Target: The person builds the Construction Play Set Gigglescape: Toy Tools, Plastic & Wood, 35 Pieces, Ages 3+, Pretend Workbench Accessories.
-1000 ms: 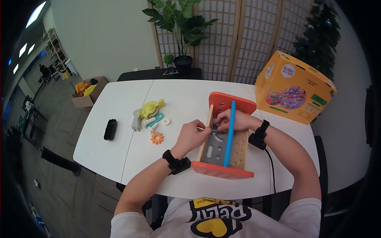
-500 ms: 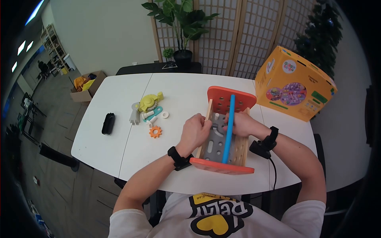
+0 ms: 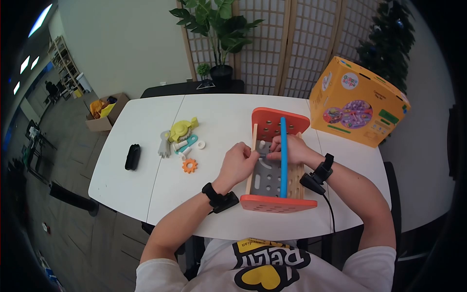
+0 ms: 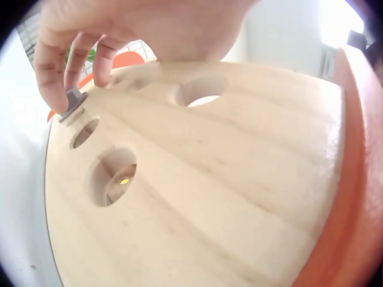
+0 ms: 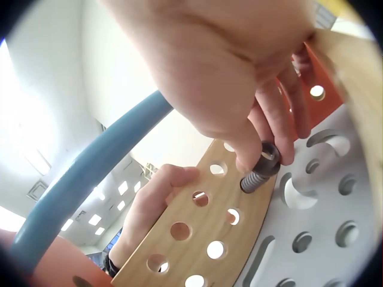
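A toy frame has red end panels, wooden sides, a grey perforated board and a blue bar. At its left side, my left hand curls its fingers at a grey bolt head on the outer face of the wooden side. My right hand reaches inside, behind the blue bar. Its thumb and fingers pinch a dark grey nut at the threaded end of the bolt, which comes through a hole in the wood.
Left on the white table lie a black case, a yellow-green piece, an orange gear and several small parts. A yellow box stands at the back right. A cable hangs from the right wrist camera.
The toy frame has turned slightly, its near end going right. Both hands remain at the same wooden side, with the right fingers shifted a little. The head view has moved slightly.
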A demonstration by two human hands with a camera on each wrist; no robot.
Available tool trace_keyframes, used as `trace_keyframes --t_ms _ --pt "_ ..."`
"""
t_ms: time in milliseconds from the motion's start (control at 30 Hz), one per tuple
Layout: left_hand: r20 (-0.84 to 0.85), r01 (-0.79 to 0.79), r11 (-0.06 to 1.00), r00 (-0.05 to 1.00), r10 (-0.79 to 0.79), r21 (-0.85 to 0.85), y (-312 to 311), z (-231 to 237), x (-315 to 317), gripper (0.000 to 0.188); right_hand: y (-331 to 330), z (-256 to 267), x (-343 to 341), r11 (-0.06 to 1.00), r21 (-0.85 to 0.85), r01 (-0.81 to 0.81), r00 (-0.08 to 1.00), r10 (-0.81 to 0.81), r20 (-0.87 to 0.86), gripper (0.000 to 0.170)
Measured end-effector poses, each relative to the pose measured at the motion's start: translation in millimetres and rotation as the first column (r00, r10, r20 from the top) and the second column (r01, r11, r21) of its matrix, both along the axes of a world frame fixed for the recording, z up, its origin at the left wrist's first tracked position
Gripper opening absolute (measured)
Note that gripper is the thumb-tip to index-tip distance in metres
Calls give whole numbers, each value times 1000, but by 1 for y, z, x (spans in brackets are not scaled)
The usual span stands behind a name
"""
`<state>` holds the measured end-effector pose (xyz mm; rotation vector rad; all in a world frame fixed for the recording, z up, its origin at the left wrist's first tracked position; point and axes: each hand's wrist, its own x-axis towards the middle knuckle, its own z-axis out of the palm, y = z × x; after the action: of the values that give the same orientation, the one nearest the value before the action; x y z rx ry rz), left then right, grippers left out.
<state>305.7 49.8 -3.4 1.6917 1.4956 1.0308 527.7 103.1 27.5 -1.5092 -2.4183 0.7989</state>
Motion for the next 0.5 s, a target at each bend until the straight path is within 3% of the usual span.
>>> trace_keyframes --t_ms 133,233,433,500 --pt "10 12 1000 1000 -11 -27 -2 5 -2 36 1 1 -4 1000 -5 -11 1000 11 -6 34" --pt "-28 7 999 1000 -8 -34 -2 6 -2 38 6 -5 -7 991 -80 -107 976 90 -197 31" --pt "-21 8 1000 1000 -9 -30 -4 8 -3 39 3 -1 -16 964 -259 -66 959 -11 -284 26" --pt "-35 0 999 999 -1 -35 -4 8 -4 39 3 1 -13 964 -242 -105 952 28 -304 24"
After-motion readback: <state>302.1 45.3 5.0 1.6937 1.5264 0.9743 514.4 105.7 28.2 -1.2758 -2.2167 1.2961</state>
